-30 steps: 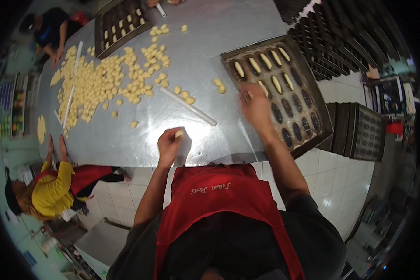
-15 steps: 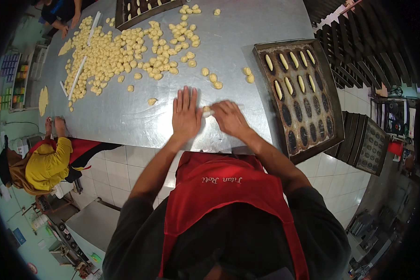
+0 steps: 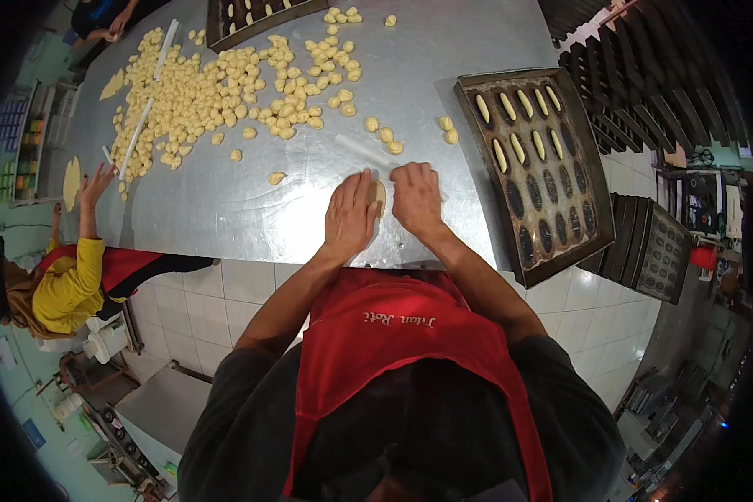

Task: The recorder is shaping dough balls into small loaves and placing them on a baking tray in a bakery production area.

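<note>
Clock centre: the space between the two hands.
Apron writing: pale stitched lettering (image 3: pixel 399 319) sits upside down on the bright red cloth apron (image 3: pixel 410 347), at 6 o'clock.
Shelf labels: coloured packets (image 3: pixel 33 138) stand at 9 o'clock, any print too small to read.
Table: a broad, shiny grey metal table (image 3: pixel 251 217) with a bright glare patch by the left hand.
Dough heap: small round pale-yellow dough balls (image 3: pixel 201 96) spread over the metal towards 10 o'clock, with strays nearer the hands.
Room: white floor tiles (image 3: pixel 247 297) below the table edge; dark metal racking (image 3: pixel 644 84) at 2 o'clock; a co-worker in a yellow top (image 3: pixel 75 280) between 8 and 9 o'clock.
Dough piece: a flat, elongated tan piece of dough (image 3: pixel 378 199) lies on the metal between the hands, long axis nearly 12 to 6.
Left hand: the left hand (image 3: pixel 350 209) lies flat beside it, fingers close together and pointing to 12.
Right hand: the right hand (image 3: pixel 416 199) curls over a slim white rod (image 3: pixel 364 150), which slants from 10 to 4.
Tray: the dark rectangular metal tray (image 3: pixel 569 258) at 3 o'clock carries nine slender dough strips (image 3: pixel 538 145), tilted 11 to 5.
</note>
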The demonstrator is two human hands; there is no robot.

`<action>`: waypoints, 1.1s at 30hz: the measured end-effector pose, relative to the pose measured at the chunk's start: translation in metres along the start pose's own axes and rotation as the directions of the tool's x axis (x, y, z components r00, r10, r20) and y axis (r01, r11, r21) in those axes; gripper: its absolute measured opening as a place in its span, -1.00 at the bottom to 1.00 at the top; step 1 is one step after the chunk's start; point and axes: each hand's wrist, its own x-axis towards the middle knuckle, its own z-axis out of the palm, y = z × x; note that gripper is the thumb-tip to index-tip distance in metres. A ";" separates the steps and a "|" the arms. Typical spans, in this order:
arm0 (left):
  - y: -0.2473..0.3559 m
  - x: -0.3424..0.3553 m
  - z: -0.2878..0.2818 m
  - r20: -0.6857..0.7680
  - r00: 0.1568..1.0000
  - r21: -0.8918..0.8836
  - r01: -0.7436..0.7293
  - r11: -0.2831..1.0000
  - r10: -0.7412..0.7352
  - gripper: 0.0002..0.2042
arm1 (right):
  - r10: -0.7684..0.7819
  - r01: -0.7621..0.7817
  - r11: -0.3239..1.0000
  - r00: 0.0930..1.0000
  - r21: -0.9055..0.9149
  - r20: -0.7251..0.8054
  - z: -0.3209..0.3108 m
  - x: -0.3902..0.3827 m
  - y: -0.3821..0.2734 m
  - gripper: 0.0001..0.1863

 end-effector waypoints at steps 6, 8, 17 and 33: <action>-0.011 -0.050 0.010 0.008 0.997 0.032 -0.080 0.996 0.080 -0.34 | -0.344 0.341 0.934 0.939 -0.102 -0.007 0.014 -0.061 -0.007 -0.39; -0.013 -0.063 -0.002 0.111 0.955 0.191 -0.291 0.937 0.274 -0.33 | -0.368 0.361 0.926 0.928 -0.112 -0.048 0.005 -0.058 -0.016 -0.48; -0.068 -0.041 -0.053 -0.166 0.967 -0.218 0.157 0.963 -0.195 -0.72 | -0.262 0.267 0.959 0.963 -0.091 0.067 0.040 -0.015 -0.063 -0.17; -0.067 0.177 -0.006 -0.009 0.993 0.003 -0.114 0.993 0.114 -0.72 | -0.188 0.197 0.952 0.980 0.234 -0.062 -0.002 -0.031 -0.044 -0.46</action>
